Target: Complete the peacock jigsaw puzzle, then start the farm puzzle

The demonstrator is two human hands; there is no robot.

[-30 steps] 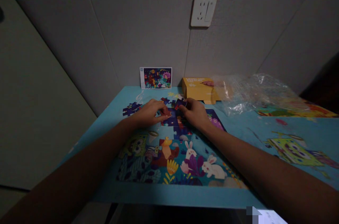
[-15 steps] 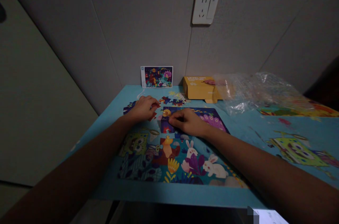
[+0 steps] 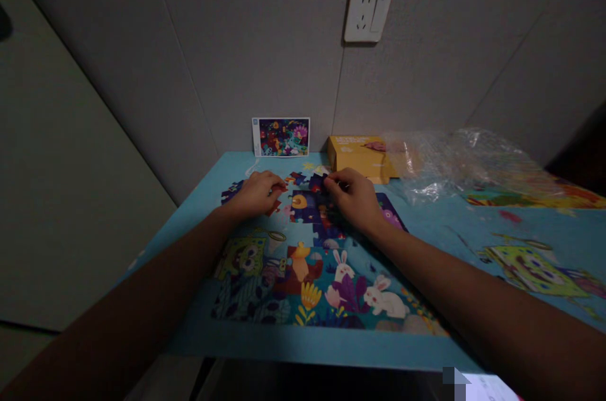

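A partly joined jigsaw puzzle [image 3: 348, 312] lies on the table, showing rabbits, flowers and a fox-like animal. Blue tabletop shows through a gap in its left part. My right hand [image 3: 354, 197] is above the puzzle's far edge, thumb and forefinger closed on a dark puzzle piece [image 3: 317, 183]. Left of the puzzle rests my left hand [image 3: 255, 192], fingers bent and pinched at a reddish puzzle piece [image 3: 281, 191]. Loose dark pieces [image 3: 231, 191] are partly hidden behind that hand. Another loose piece [image 3: 297, 178] lies between the hands.
A picture card [image 3: 283, 137] leans against the wall behind the puzzle. To its right are a yellow box [image 3: 357, 161] and crumpled clear plastic [image 3: 440, 167]. The blue table [image 3: 303, 347] has cartoon prints. A wall socket [image 3: 369, 11] is above.
My right hand went from the far edge to the gap with a piece, then back to the far edge, uncovering the gap again. My left hand moved left, away from the joined part.
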